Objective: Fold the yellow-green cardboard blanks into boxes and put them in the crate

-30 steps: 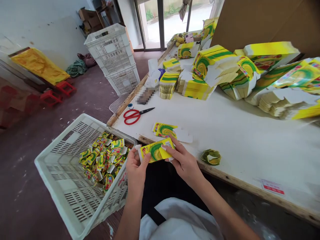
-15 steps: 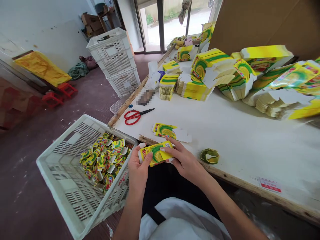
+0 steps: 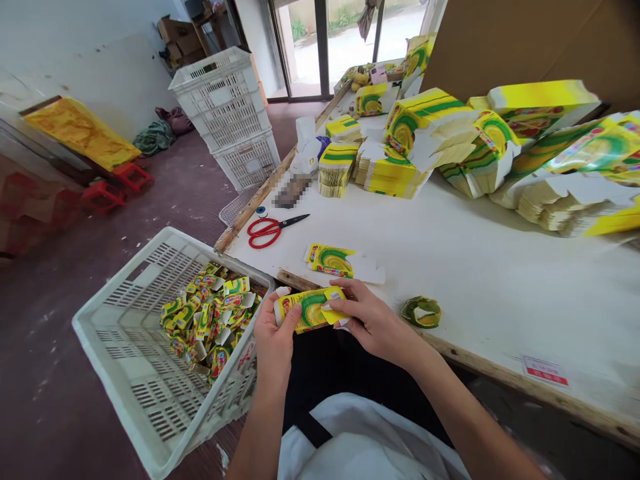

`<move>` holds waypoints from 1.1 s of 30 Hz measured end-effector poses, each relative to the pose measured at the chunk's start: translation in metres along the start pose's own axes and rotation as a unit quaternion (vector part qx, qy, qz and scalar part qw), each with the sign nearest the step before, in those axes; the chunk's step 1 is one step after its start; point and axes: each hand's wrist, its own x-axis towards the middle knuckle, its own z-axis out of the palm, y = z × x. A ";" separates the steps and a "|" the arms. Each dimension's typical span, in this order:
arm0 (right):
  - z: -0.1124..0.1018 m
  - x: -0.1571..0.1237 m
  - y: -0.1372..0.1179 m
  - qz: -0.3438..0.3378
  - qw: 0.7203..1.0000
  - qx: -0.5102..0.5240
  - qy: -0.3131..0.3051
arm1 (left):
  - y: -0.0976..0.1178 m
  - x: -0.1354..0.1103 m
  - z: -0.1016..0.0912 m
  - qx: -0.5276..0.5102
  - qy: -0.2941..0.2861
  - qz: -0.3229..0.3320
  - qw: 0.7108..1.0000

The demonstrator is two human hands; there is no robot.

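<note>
A small yellow-and-green carton (image 3: 307, 309) is held between both hands just in front of the table's near edge. My left hand (image 3: 273, 340) grips its left end, fingers wrapped round it. My right hand (image 3: 373, 323) pinches the right end, with the fingers pressing a yellow flap. Another flat carton blank (image 3: 333, 260) lies on the white table (image 3: 475, 280) just beyond the hands. To the left, a white slotted crate (image 3: 135, 373) holds several folded cartons of the same print.
Red-handled scissors (image 3: 270, 230) lie at the table's left edge. A green tape ring (image 3: 421, 312) sits near the front edge. Stacks of flat carton blanks (image 3: 400, 167) fill the back of the table. Stacked white crates (image 3: 227, 113) stand on the floor beyond.
The carton has turned slightly in my hands, and my right fingers have pushed the yellow end flap further in. Both hands stayed in place.
</note>
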 end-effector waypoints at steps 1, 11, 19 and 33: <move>0.002 0.001 0.000 0.000 1.000 -0.002 0.004 | 0.001 0.001 0.000 0.004 0.004 0.002 1.000; 0.001 0.003 -0.005 0.005 1.000 0.030 0.001 | 0.002 0.003 -0.002 -0.017 0.011 0.002 1.000; -0.001 0.000 -0.010 0.005 1.000 0.014 0.009 | 0.003 -0.003 0.000 -0.023 0.002 0.000 1.000; 0.012 0.004 -0.019 0.143 0.976 0.121 0.108 | -0.002 -0.009 0.003 0.025 -0.049 0.015 0.998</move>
